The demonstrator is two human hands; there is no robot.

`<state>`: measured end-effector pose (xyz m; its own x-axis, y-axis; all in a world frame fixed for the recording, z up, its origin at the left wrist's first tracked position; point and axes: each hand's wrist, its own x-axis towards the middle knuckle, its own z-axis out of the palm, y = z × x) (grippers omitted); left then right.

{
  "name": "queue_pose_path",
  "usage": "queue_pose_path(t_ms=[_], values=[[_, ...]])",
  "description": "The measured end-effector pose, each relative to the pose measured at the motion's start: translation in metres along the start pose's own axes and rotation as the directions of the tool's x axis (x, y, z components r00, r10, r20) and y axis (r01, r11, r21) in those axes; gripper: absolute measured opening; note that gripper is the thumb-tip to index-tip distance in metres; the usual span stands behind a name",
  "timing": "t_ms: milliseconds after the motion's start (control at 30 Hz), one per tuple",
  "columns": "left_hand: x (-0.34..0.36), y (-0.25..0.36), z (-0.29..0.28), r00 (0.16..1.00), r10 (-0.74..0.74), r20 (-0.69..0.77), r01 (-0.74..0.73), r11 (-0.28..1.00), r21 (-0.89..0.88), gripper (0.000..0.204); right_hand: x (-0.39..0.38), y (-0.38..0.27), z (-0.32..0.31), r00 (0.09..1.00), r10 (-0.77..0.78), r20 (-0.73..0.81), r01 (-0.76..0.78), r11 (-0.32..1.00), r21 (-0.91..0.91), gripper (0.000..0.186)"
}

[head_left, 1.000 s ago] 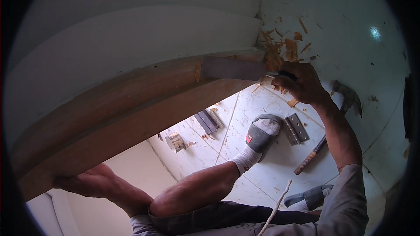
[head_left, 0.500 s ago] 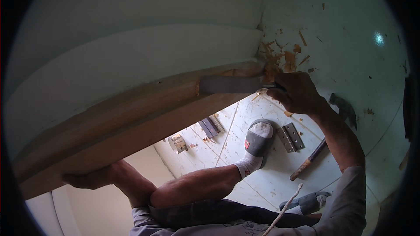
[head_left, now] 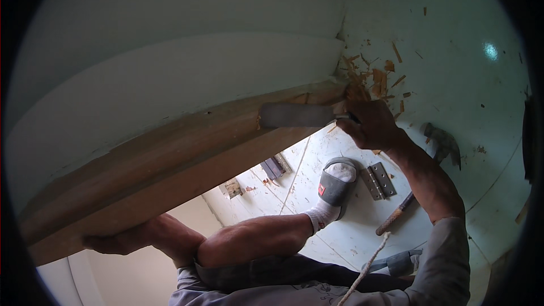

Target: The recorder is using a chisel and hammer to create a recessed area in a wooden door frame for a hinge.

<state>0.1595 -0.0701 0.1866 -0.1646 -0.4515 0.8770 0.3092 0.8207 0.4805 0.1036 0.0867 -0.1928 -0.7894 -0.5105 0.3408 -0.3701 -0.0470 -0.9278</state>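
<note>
My right hand (head_left: 371, 124) is closed round the handle of a flat grey file (head_left: 297, 115). The file's wide blade lies along the edge of a long brown wooden frame (head_left: 187, 184), over a cut recess near its far right end. Down at the near left, my left hand (head_left: 122, 239) holds the frame's lower edge, its fingers partly hidden against the wood.
Wood chips (head_left: 379, 79) litter the white tiled floor beyond my right hand. A claw hammer (head_left: 442, 144), a metal hinge (head_left: 378, 181) and another hinge (head_left: 276, 166) lie on the tiles. My slippered foot (head_left: 338, 184) stands between the hinges. A pale wall (head_left: 198, 62) adjoins the frame.
The file and my right hand have shifted slightly, the hand a little left and down. My left hand stays at the frame's edge. The whole view has shifted slightly.
</note>
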Motion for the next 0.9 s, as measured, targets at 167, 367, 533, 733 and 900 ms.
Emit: queue_pose_path(t_ms=[167, 367, 533, 733, 900], values=[[-0.009, 0.003, 0.009, 1.0, 0.021, -0.003, -0.021, 0.998, 0.054, 0.059, 0.001, -0.001, -0.005, 0.987, 0.096, 0.129, -0.102, 0.994, 0.039, 0.039], [-0.013, 0.011, 0.019, 0.994, 0.029, -0.102, -0.021, 0.997, 0.072, 0.06, -0.001, -0.013, -0.012, 0.97, 0.103, 0.218, -0.14, 0.977, 0.161, 0.042], [-0.009, -0.004, 0.003, 1.0, -0.006, -0.021, 0.005, 1.0, -0.01, 0.06, 0.001, -0.023, -0.021, 0.984, 0.129, 0.126, -0.142, 0.985, 0.099, 0.044], [-0.006, 0.003, 0.01, 1.0, 0.011, 0.003, -0.011, 1.0, -0.001, 0.06, -0.02, -0.013, -0.026, 0.973, 0.226, 0.035, -0.228, 0.969, 0.09, 0.051], [-0.012, 0.004, 0.013, 0.998, 0.014, -0.065, -0.012, 1.0, 0.024, 0.059, -0.008, -0.022, -0.029, 0.97, 0.215, 0.115, -0.224, 0.972, 0.071, 0.051]])
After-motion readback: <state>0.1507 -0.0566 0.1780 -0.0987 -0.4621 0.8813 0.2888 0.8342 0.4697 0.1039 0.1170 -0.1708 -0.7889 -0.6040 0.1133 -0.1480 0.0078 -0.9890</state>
